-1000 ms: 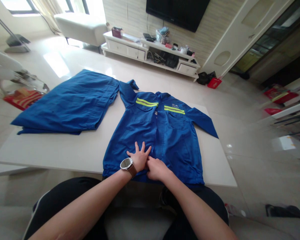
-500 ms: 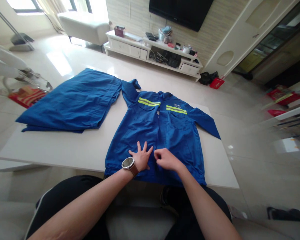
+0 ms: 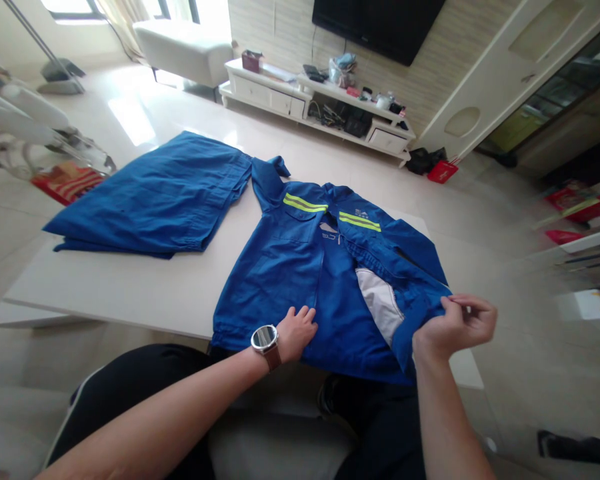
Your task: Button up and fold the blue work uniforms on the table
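A blue work jacket [image 3: 265, 273] with yellow-green reflective stripes lies front side up on the white table. My right hand [image 3: 453, 327] is closed in a pinch on the edge of its right-hand front panel. That panel is lifted and folded outward, showing a white pocket lining [image 3: 380, 300] and the blue inside of the back. My left hand [image 3: 300, 332], below a watch [image 3: 265, 339] with a brown strap, rests palm down on the other front panel beside its opening edge. Its fingers lie stretched out on the cloth.
Folded blue trousers [image 3: 155, 193] lie on the left part of the table [image 3: 115, 293], touching the jacket's sleeve. Beyond stand a white TV cabinet [image 3: 265, 99] with various items and a bench [image 3: 185, 53]. A red bag [image 3: 443, 171] sits on the floor.
My right hand has moved right and up, pulling the jacket's front panel open. My left hand has shifted slightly right, its fingers less spread. The camera view has turned a little.
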`<state>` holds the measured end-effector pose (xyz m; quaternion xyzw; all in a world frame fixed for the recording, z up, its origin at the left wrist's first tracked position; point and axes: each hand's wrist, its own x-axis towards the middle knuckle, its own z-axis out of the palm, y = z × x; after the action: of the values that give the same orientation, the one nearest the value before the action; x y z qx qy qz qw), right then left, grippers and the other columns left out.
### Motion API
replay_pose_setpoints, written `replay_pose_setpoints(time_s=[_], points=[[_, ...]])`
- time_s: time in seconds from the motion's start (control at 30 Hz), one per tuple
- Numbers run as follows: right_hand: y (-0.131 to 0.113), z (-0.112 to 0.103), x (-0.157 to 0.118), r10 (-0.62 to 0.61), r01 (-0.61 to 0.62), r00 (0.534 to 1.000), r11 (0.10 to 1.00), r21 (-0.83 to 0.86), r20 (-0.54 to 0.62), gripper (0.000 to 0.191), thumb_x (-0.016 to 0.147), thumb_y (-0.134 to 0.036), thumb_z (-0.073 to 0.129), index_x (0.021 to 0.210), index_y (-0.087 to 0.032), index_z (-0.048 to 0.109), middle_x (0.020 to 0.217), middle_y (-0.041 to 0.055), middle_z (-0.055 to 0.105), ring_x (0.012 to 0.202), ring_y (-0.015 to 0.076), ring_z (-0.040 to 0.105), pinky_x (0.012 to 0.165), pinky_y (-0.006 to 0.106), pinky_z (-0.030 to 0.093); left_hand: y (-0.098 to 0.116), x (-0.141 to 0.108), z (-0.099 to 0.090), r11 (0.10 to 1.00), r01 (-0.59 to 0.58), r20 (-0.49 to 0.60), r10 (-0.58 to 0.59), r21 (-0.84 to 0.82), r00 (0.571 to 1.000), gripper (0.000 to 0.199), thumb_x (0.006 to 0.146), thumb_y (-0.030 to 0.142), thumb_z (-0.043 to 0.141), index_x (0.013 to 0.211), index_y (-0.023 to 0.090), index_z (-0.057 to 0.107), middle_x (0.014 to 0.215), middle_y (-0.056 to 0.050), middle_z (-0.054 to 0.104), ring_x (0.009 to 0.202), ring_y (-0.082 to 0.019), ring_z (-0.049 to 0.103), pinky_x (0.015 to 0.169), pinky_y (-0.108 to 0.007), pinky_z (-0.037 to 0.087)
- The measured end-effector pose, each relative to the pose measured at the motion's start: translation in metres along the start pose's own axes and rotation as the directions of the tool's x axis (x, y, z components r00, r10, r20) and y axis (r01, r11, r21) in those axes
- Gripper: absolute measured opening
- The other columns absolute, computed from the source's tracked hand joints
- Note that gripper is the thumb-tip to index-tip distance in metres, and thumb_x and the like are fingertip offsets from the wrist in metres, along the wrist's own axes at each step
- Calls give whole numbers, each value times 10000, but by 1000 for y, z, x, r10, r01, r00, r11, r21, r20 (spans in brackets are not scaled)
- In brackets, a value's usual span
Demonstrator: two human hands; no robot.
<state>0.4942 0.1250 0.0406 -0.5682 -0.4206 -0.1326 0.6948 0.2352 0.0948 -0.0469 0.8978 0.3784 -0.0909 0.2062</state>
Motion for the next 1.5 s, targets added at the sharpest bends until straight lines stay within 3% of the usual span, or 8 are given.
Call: replay_pose_setpoints(time_s=[0.13, 0.2, 0.33, 0.4, 0.63, 0.87, 1.17, 1.5], points=[[-35, -7, -42, -106, 65, 959, 985, 161, 262, 190, 754, -98, 650, 742, -233, 515, 752, -13, 548, 746, 178, 583, 694, 328, 482, -4, 1, -3, 998, -9, 66, 13, -55, 998, 242, 823, 128, 640, 1048, 145, 727, 1082, -150, 744, 1064, -296, 697, 943, -433, 562], [-54, -8, -66, -179, 18, 804, 961, 277, 567, 172, 796, -64, 612, 813, -231, 576, 815, 2, 590, 784, 176, 607, 699, 314, 497, -6, 0, -2, 997, -20, 91, 27, -81, 995, 208, 830, 109, 606, 977, 151, 747, 1007, -130, 767, 978, -273, 731, 885, -386, 583], [-68, -1, -92, -283, -274, -98, 929, 248, 954, 358, 799, -4, 549, 1030, -243, 682, 1067, 32, 665, 891, 154, 644, 806, 288, 541, -6, -1, 1, 990, -78, 222, 103, -119, 970, 125, 796, 154, 687, 890, 160, 769, 989, -100, 781, 982, -271, 732, 845, -345, 594], [-58, 5, -95, -208, -293, -319, 949, 112, 924, 396, 816, -52, 604, 1152, -249, 678, 1145, 32, 659, 890, 144, 648, 832, 284, 549, -7, -1, 2, 986, -62, 346, 113, -157, 931, 142, 721, 203, 788, 858, 166, 779, 950, -82, 787, 946, -275, 732, 813, -341, 596], [8, 20, -107, 244, 223, -17, 946, -234, 970, 399, 990, -310, 557, 1373, -233, 637, 1487, 135, 562, 1412, 315, 475, 1164, 515, 404, -31, -2, -19, 916, 61, 284, 60, -397, 957, 126, 818, 223, 669, 856, 211, 789, 854, -41, 784, 815, -200, 729, 752, -278, 569], [13, 2, -121, 369, 466, -242, 856, -227, 897, 576, 1004, -386, 537, 1576, -377, 463, 1717, 75, 276, 1563, 411, 258, 1183, 535, 387, -55, -6, -23, 951, 249, -144, -276, -183, 950, 621, 871, 229, 656, 1479, 254, 536, 1651, -131, 416, 1514, -359, 392, 1072, -538, 527], [-4, -26, -103, 281, 344, -401, 928, -141, 872, 388, 933, -435, 637, 1304, -366, 727, 1436, 44, 660, 1257, 311, 656, 1059, 421, 500, -46, -13, -33, 939, 324, 5, -326, -119, 945, 225, 902, 330, 656, 977, 163, 787, 1045, -180, 777, 1039, -331, 742, 899, -429, 588], [19, 27, -121, 114, 354, -49, 931, -89, 992, 380, 938, -225, 567, 1304, -209, 665, 1410, 121, 622, 1332, 254, 522, 1097, 418, 469, -51, 0, -14, 957, 256, -157, -275, -134, 949, 627, 881, 176, 635, 1489, 283, 525, 1646, -109, 427, 1507, -348, 401, 1086, -529, 519]])
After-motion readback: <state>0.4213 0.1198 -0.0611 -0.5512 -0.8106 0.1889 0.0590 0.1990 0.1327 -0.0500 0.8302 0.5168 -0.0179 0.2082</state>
